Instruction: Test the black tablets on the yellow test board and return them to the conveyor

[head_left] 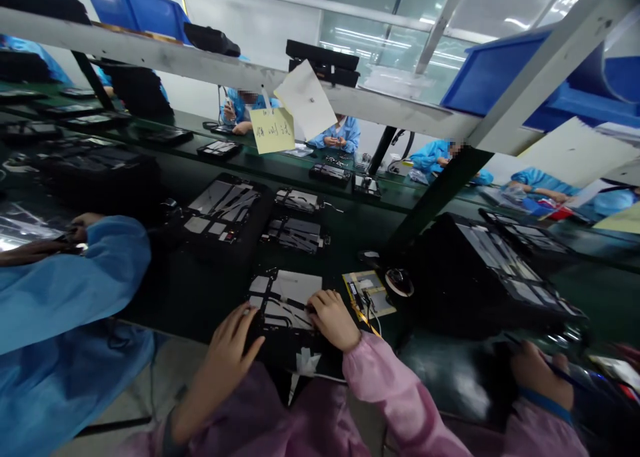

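An opened tablet [295, 294] lies on the dark bench in front of me, its pale battery panels and black ribbon cables facing up. At its left edge is my left hand [231, 344], fingers stretched and thumb held apart. My right hand [334, 317] has its fingers curled over the tablet's right edge; their tips partly cover that side. Just right of this hand lies a yellow-framed board [369, 294] with wires. A strip of pale tape [307, 362] sits at the bench's front edge, below the tablet.
Behind are more opened tablets [295, 235], with a black stack [220, 220] to their left. A tall black stack [480, 270] stands at right. Co-workers' arms [75, 270] flank me on both sides. Overhead runs a shelf [400, 110] with blue bins [500, 70] and hanging notes [273, 130].
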